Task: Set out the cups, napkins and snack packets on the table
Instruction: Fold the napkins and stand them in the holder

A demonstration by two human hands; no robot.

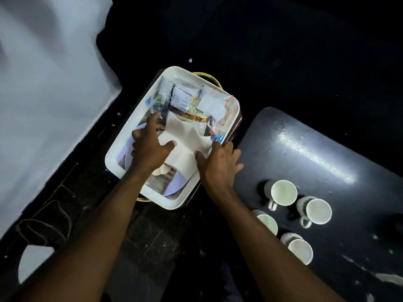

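Head view: both hands, left hand (150,147) and right hand (218,164), pinch the beige napkins (185,144) in the white tray (122,149); four cups (283,191) stand on the dark table (327,138).

Under both hands a matt, soft paper napkin (185,144) lies in a smooth white tray (113,158), seemingly plastic. Beyond the fingers, crinkly glossy packets (196,99). Right of the right hand, glazed cups (283,191) on a worn, shiny dark table (305,149).

- I see a white tray (122,147) resting on a dark stand with a yellow wire rim (212,78).
- A lilac plate (174,185) lies inside the tray.
- A white sheet (50,88) covers the left side.
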